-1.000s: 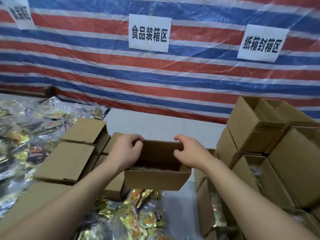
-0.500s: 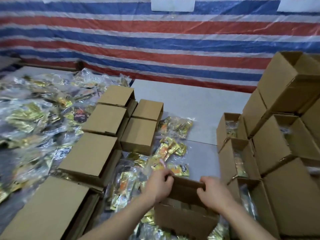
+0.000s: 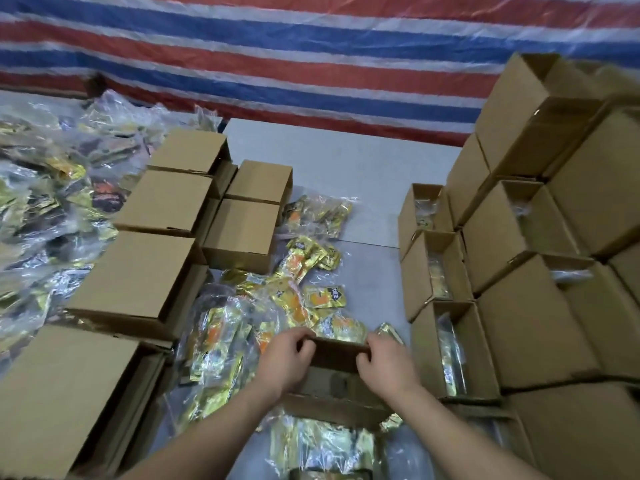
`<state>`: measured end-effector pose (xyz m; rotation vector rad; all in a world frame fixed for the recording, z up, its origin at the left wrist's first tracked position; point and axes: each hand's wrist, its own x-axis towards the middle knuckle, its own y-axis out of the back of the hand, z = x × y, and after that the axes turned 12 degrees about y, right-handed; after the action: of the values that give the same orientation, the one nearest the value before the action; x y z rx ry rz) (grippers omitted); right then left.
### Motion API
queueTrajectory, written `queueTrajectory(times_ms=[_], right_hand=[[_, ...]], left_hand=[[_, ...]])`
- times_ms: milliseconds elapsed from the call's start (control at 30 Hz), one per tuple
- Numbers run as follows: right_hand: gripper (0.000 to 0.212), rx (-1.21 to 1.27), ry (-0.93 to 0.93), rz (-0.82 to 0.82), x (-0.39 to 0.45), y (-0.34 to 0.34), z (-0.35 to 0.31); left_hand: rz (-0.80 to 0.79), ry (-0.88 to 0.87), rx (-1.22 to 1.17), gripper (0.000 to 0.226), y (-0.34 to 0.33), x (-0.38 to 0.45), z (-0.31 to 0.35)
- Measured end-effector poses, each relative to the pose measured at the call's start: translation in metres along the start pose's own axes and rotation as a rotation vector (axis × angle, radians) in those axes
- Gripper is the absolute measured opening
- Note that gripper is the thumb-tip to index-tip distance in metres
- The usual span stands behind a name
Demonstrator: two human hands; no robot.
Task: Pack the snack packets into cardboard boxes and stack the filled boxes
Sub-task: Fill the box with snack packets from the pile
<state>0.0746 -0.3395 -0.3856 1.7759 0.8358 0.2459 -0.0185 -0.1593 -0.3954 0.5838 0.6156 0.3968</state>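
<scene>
**Open box held over loose packets, both hands on far wall**

While both forearms reach in from the lower edge, the left hand (image 3: pixel 284 362) and right hand (image 3: pixel 388 367) hold a small open cardboard box (image 3: pixel 332 386) at the near centre of the grey tabletop (image 3: pixel 346 161). Left grip: fingers curled over the far wall's top edge at its left corner, clamped on the cardboard. Right grip: fingers curled over the same edge at the right corner, likewise clamped. Box opening faces up; its interior looks dark, contents not discernible.

Box sits on or just above a spread of loose snack packets (image 3: pixel 304 271), gold and orange in clear wrap, which runs from the box toward the far centre. Contact between box and packets cannot be told.

Left side: rows of closed boxes (image 3: pixel 162 199), several deep, with a large heap of bagged packets (image 3: pixel 45 202) beyond them.

Right side: stack of boxes on their sides (image 3: pixel 519 258), openings facing left, wrapped packets visible inside several.

Backdrop: red, white and blue striped tarpaulin (image 3: pixel 311 46).
</scene>
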Motion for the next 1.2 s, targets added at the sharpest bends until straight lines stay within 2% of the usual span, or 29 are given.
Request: queueTrajectory(times_ms=[233, 300, 400, 467, 567, 633, 733, 800, 867, 933, 1033, 1133, 1200], right_hand=[[0.006, -0.007, 0.001, 0.012, -0.001, 0.000, 0.001], [0.009, -0.005, -0.002, 0.020, -0.002, -0.002, 0.002], [0.026, 0.008, -0.022, 0.034, -0.004, -0.002, 0.008], [0.036, -0.001, -0.021, 0.037, -0.005, 0.000, 0.011], [0.038, -0.009, -0.007, 0.033, -0.006, 0.001, 0.012], [0.036, -0.009, 0.002, 0.040, -0.007, 0.001, 0.011], [0.034, -0.004, 0.022, 0.045, -0.008, 0.001, 0.014], [0.025, -0.007, 0.029, 0.043, -0.009, 0.001, 0.015], [0.015, -0.002, 0.032, 0.038, -0.008, 0.001, 0.016], [0.014, -0.008, 0.035, 0.034, -0.007, 0.002, 0.018], [0.012, -0.032, 0.039, 0.035, -0.006, 0.005, 0.023], [0.008, -0.027, 0.040, 0.027, -0.004, 0.004, 0.024], [0.009, -0.034, 0.033, 0.022, -0.002, 0.004, 0.024]], left_hand=[[-0.003, -0.015, -0.028, 0.020, -0.002, -0.001, 0.000], [0.012, -0.013, -0.100, 0.023, -0.003, -0.001, -0.002], [0.209, 0.114, -0.352, 0.035, 0.006, 0.007, -0.006], [0.297, 0.276, -0.350, 0.046, 0.013, 0.025, -0.014], [0.153, 0.494, -0.068, 0.077, 0.016, 0.052, -0.035], [0.082, 0.518, 0.100, 0.087, 0.011, 0.059, -0.044], [0.089, 0.546, 0.198, 0.103, 0.000, 0.067, -0.053], [0.074, 0.549, 0.249, 0.106, -0.006, 0.067, -0.055], [0.088, 0.521, 0.303, 0.096, -0.008, 0.065, -0.057], [0.104, 0.511, 0.240, 0.092, -0.008, 0.062, -0.055], [0.048, 0.520, 0.114, 0.069, -0.005, 0.059, -0.052], [-0.059, 0.480, -0.014, 0.092, -0.004, 0.053, -0.049], [-0.086, 0.433, -0.101, 0.096, -0.005, 0.047, -0.050]])
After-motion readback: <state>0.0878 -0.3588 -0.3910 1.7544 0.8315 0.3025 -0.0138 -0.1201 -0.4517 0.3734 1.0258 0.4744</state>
